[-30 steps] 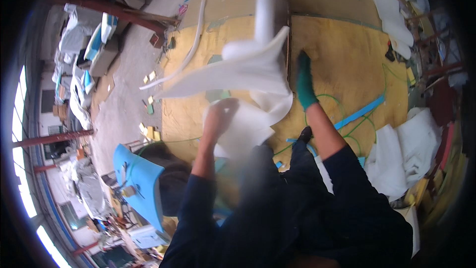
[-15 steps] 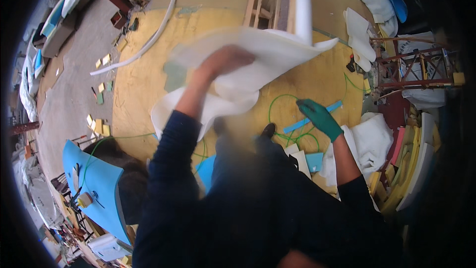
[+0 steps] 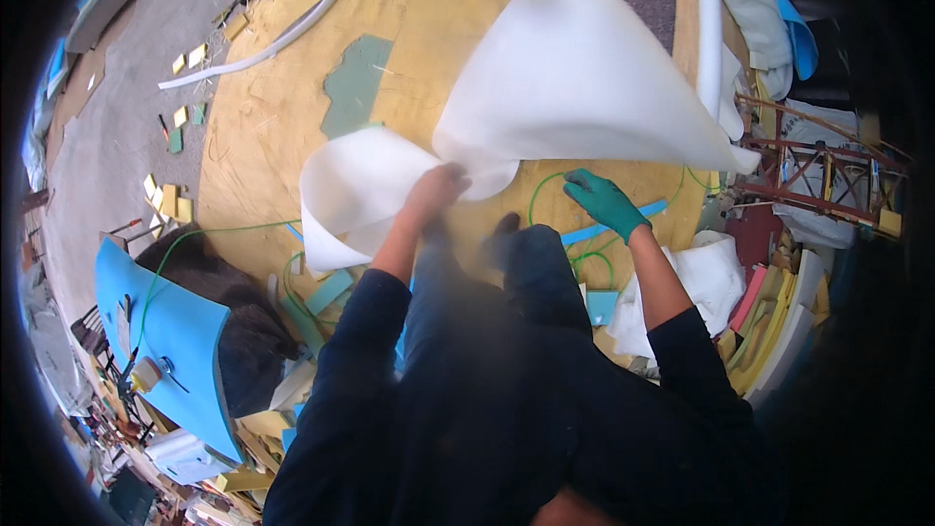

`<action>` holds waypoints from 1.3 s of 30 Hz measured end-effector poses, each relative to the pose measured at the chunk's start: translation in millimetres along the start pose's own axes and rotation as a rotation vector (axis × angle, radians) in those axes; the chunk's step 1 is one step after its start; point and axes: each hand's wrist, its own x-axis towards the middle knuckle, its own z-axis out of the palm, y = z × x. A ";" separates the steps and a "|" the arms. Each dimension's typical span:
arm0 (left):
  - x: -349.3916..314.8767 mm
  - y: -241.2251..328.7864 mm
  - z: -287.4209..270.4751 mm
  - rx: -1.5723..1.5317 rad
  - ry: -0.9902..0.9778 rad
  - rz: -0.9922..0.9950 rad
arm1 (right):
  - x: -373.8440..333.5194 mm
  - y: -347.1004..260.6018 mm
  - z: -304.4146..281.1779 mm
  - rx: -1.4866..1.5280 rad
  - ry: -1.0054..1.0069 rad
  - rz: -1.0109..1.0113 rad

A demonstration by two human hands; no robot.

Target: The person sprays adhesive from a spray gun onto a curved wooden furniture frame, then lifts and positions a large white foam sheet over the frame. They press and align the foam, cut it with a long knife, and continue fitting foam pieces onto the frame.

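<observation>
A large, soft white padding sheet (image 3: 584, 68) billows up ahead of me, with its far right corner stretched toward the right. Its nearer part (image 3: 355, 185) curls into a loop on the left. Where the two parts meet, my bare left hand (image 3: 438, 193) has its fingers closed at the sheet's edge, with the fingertips partly hidden. My right hand (image 3: 602, 203), in a green glove, hovers apart from the sheet with nothing in it, its fingers loosely extended. Below it are a blue foam strip (image 3: 584, 233) and a thin green hose (image 3: 612, 271).
The yellowish board floor (image 3: 282, 136) has a green patch (image 3: 356, 88). A long white strip (image 3: 292, 34) curves at far left. Crumpled white padding (image 3: 716, 282) and stacked foam strips (image 3: 779, 331) lie at right. A blue foam panel (image 3: 161, 331) bearing tools stands at near left.
The sheet has swung up and to the right, and its near part has curled more. My left hand has come down toward me. The whole view has shifted somewhat.
</observation>
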 end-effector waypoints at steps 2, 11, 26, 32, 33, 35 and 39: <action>0.2 -13.9 32.8 0.006 -0.080 -0.039 | 20.8 11.9 15.5 -0.092 -0.083 -0.048; -55.9 -39.7 138.1 -0.273 0.030 -0.257 | 164.0 94.8 121.9 -0.488 -0.657 -0.067; -18.4 -171.4 308.7 -0.937 0.194 -0.664 | 382.7 268.9 339.1 -0.780 -0.528 0.233; -22.1 -174.7 300.6 -1.226 0.324 -0.617 | 447.9 258.1 359.3 -1.092 -0.461 -0.111; -22.4 -176.4 298.7 -1.215 0.319 -0.640 | 449.2 258.4 359.0 -1.127 -0.471 -0.167; -21.6 -182.0 298.4 -1.178 0.331 -0.661 | 445.3 261.8 356.2 -1.197 -0.500 -0.289; -26.6 -193.7 299.1 -1.034 0.362 -0.652 | 430.4 255.2 350.4 -1.310 -0.531 -0.567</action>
